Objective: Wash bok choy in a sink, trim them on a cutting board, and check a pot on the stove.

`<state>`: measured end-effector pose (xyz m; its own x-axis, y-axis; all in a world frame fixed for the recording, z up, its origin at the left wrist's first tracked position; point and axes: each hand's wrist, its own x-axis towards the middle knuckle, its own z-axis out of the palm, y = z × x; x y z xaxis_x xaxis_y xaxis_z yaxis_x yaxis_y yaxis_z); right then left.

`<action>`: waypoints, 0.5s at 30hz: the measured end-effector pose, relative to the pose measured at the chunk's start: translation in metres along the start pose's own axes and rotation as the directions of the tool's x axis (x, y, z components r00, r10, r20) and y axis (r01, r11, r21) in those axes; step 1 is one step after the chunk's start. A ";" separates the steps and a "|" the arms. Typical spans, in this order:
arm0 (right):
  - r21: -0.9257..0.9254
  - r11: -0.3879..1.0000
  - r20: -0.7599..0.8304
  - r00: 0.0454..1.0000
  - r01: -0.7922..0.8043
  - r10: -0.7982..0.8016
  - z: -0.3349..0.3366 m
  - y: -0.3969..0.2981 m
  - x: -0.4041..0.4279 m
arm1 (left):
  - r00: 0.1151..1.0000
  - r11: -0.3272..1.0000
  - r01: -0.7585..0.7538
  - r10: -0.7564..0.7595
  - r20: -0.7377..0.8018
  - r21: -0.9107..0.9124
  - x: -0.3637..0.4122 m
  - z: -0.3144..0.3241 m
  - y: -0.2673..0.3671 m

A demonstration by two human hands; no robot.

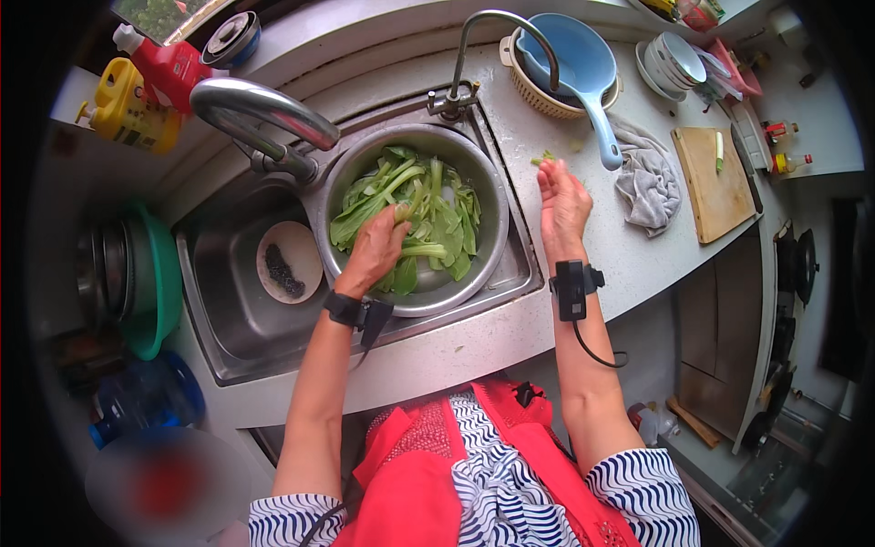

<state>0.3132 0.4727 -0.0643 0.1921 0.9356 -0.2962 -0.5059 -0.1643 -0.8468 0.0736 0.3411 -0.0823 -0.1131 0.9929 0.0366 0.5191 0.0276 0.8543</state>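
Observation:
A round metal basin holds leafy green vegetables, with what looks like water around them. My left hand reaches over its near-left side, fingers closed around the pale stalk end of one of the greens. Over the worktop, right of the basin, is my right hand, its fingers curled and held close together. Small green scraps show just past those fingertips; whether the hand touches or holds any of them is unclear.
Left of the basin, the steel sink contains a plate with a dark scouring pad. Two faucets, one large and one thin, arch behind. Rightward are a blue ladle, a grey cloth and a cutting board.

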 end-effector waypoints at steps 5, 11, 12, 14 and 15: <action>-0.205 0.979 0.272 0.961 0.004 0.053 0.005 0.032 -0.035 | 0.983 0.925 -0.157 0.114 0.141 0.345 -0.002 0.025 -0.013; -0.883 0.076 0.467 0.884 0.464 0.032 0.015 0.105 -0.054 | 0.970 0.742 -0.168 0.008 0.243 0.649 -0.010 0.034 -0.034; -0.909 0.323 0.315 0.942 0.264 0.115 0.017 0.105 -0.052 | 0.969 0.906 0.012 -0.116 0.219 0.423 -0.007 0.020 -0.027; -0.838 0.544 0.174 0.967 0.046 0.186 0.014 0.113 -0.046 | 0.944 0.965 0.261 -0.263 0.200 0.039 0.004 -0.009 0.001; -0.837 0.546 0.176 0.966 0.046 0.188 0.014 0.118 -0.047 | 0.969 0.977 0.210 -0.211 0.125 0.022 0.010 -0.016 -0.007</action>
<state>0.2321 0.4136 -0.1441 -0.0573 0.9281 -0.3679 0.4365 -0.3081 -0.8453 0.0550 0.3493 -0.0799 -0.1130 0.9711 -0.2102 0.5024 0.2383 0.8311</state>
